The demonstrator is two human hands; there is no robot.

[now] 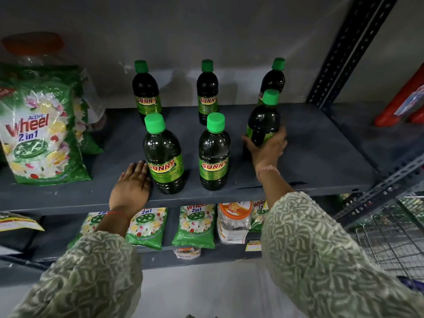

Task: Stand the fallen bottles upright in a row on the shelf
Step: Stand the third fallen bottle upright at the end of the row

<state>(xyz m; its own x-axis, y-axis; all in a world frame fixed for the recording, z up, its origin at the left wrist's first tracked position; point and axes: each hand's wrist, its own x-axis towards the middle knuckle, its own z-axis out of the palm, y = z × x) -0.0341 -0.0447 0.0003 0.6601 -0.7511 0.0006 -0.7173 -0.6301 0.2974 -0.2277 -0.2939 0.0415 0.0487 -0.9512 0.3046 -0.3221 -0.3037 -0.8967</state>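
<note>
Several dark green bottles with bright green caps stand upright on the grey shelf [321, 157]. Three are at the back: left [146, 92], middle [207, 92], right [274, 79]. Two stand in front: front left bottle [164, 157] and front middle bottle [213, 157]. My right hand [267, 149] grips a further bottle [263, 122] low on its body, upright, at the front right. My left hand [130, 187] lies flat on the shelf edge, fingers beside the front left bottle and holding nothing.
A green Wheel detergent bag [41, 134] stands at the shelf's left, under an orange-lidded jar [32, 45]. More bags [195, 226] and a jar [234, 222] fill the lower shelf. A slotted upright [348, 49] bounds the right; red items [399, 99] and wire baskets [390, 237] lie beyond.
</note>
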